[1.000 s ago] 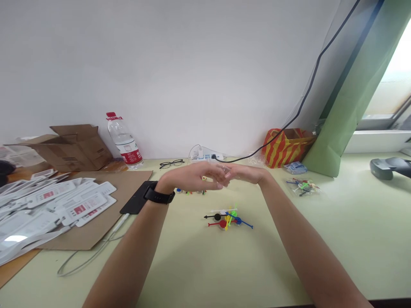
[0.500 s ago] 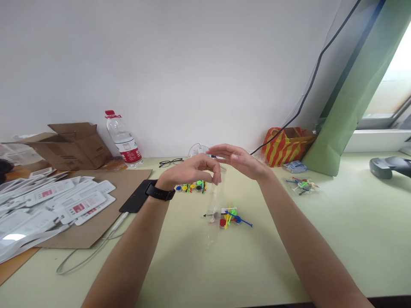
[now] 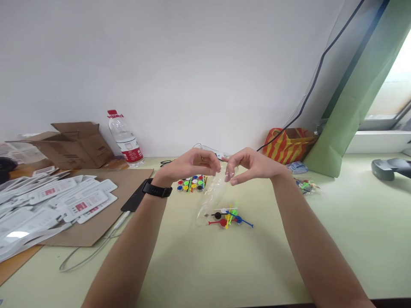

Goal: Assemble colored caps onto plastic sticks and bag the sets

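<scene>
The left hand (image 3: 207, 164) pinches the clear bag (image 3: 210, 197) high up, apparently so it hangs loose, near coloured spinners (image 3: 229, 217) back from the table's (image 3: 205, 269) front edge; whether the right hand (image 3: 252, 164) grips, one cannot tell.

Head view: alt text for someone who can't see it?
Left hand pinches a clear plastic bag above a pale green table, right hand close beside it. Nearby lies a loose pile of coloured plastic pointers, with more coloured pieces farther back. Bottle and cardboard box stand at left, red-and-yellow bag at right.
</scene>
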`<state>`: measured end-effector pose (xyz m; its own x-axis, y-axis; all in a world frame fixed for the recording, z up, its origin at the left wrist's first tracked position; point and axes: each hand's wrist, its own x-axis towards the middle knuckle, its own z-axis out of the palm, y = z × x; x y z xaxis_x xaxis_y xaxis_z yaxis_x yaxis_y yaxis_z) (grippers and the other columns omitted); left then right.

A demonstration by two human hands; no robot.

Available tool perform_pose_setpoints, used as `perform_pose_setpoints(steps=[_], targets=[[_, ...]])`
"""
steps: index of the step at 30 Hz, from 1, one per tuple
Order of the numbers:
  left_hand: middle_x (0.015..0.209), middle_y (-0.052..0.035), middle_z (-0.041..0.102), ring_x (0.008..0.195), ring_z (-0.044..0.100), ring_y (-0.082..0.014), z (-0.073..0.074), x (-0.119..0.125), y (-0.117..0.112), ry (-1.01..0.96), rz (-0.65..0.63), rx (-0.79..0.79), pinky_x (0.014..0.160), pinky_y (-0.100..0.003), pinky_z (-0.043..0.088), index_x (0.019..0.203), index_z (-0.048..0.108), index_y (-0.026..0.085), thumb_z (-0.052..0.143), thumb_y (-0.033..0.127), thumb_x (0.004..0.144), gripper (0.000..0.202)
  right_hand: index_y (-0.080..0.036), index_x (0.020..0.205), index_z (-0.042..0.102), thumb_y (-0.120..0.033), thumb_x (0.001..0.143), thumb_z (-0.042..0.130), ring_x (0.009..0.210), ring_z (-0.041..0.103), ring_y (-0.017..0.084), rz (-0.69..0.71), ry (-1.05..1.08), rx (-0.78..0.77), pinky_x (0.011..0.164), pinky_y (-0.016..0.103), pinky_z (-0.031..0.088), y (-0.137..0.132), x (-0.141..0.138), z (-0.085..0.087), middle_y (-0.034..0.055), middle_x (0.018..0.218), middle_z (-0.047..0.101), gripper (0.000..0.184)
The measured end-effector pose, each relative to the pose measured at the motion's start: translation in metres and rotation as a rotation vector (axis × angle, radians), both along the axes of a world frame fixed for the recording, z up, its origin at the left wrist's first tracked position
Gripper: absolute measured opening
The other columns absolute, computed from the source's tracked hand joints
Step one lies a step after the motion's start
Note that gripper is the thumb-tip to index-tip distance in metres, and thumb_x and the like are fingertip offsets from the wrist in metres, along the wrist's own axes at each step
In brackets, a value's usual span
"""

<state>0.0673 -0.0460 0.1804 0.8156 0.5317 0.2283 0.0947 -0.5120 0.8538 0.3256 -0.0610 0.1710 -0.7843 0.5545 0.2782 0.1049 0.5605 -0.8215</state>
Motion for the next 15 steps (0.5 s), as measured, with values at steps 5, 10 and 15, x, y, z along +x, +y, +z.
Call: perform_pose_setpoints(steps=[5, 10, 15], targets=[[0.134, -0.0137, 0.064, 0.127, 0.057, -0.0284, -0.006, 0.003, 0.001, -0.086, 0.017, -0.083, 0.104, -0.043, 0.047, 0.134, 0.061, 0.025, 0.062, 0.055, 0.094, 0.05, -0.018, 0.087, 0.074, -0.038, 0.085, 0.076, 0.083, 0.067, 0.02, -0.165, 0.001, 0.25, 0.084, 0.036, 0.053, -0.021, -0.009, 0.015, 0.0046, 0.086, 0.075, 0.02], [0.155, -0.0146, 0.046, 0.14, 0.046, -0.0333, -0.021, 0.002, 0.009, 0.091, -0.189, -0.292, 0.112, -0.052, 0.04, 0.156, 0.034, 0.033, 0.061, 0.068, 0.09, 0.08, -0.019, 0.084, 0.072, -0.031, 0.088, 0.071, 0.077, 0.063, 0.018, -0.321, -0.039, 0.375, 0.074, 0.031, 0.049, -0.028, -0.011, 0.019, 0.0026, 0.08, 0.072, 0.012], [0.141, -0.0182, 0.058, 0.135, 0.053, -0.0349, -0.041, 0.011, 0.019, 0.11, -0.354, -0.381, 0.112, -0.055, 0.039, 0.153, 0.035, 0.028, 0.065, 0.06, 0.09, 0.077, -0.018, 0.088, 0.07, -0.032, 0.09, 0.068, 0.078, 0.065, 0.019, -0.294, -0.048, 0.303, 0.072, 0.031, 0.051, -0.025, -0.009, 0.016, 0.004, 0.083, 0.072, 0.014]])
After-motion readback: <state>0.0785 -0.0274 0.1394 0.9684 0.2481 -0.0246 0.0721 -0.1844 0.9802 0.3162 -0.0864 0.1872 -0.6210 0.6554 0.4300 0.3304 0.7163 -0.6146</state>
